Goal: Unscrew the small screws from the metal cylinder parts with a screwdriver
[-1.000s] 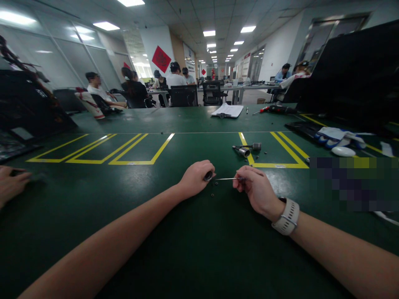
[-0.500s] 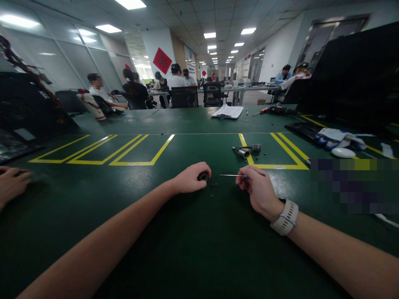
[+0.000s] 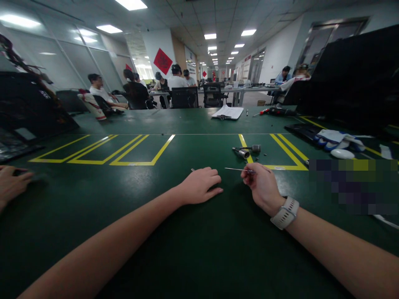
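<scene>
My left hand (image 3: 201,185) lies palm down on the green table (image 3: 174,257), fingers stretched out. What may be under its palm is hidden; a small metallic tip (image 3: 192,170) shows just behind the knuckles. My right hand (image 3: 261,182), wearing a pale watch band at the wrist, is closed round a thin metal-shafted tool (image 3: 234,169). The shaft points left toward my left fingers without touching them, and most of the handle is hidden in the grip. Beyond the right hand lie metal cylindrical parts with dark stems (image 3: 243,153) and a few tiny dark pieces (image 3: 265,155).
Yellow tape outlines (image 3: 134,163) mark the table. A clipboard with papers (image 3: 227,111), a red-and-black tool (image 3: 274,111) and white-blue gloves (image 3: 338,138) lie farther back. At the left edge is another person's hand (image 3: 14,182). A large black panel (image 3: 352,79) stands at right.
My left hand has gone from gripping a dark round ring-like part to lying flat, slightly right; the ring and small dark rings are now out of sight. The right hand's tool shifted slightly right and up.
</scene>
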A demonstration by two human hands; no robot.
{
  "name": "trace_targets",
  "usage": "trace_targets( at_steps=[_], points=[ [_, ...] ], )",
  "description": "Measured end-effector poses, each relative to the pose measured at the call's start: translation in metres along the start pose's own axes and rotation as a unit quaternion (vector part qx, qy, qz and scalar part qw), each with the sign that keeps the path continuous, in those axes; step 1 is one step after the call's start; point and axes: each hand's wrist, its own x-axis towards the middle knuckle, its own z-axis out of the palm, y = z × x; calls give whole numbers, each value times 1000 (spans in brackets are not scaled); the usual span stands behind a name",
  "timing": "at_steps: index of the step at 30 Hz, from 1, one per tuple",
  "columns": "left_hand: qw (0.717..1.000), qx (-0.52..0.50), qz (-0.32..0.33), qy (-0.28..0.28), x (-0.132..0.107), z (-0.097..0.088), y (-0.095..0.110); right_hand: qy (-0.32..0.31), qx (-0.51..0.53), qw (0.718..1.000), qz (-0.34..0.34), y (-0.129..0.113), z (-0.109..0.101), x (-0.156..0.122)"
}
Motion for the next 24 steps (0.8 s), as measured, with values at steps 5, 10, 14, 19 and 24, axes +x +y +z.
trace_targets(
  at_steps=[5,10,14,19,24],
  points=[
    [999,51,-15,8,-1,4,11,-8,-2,1000,-4,1,0,-2],
    [998,32,-45,9,-13,3,37,-27,-20,999,-15,4,0,-4],
    [1000,10,-21,-7,-33,4,75,-49,-41,998,-23,5,0,-6],
    [999,6,44,-30,-53,2,114,-79,-69,994,-30,7,1,-11],
    [998,-16,11,-61,-54,-7,124,-130,-105,986,-26,10,4,-18]
  ],
)
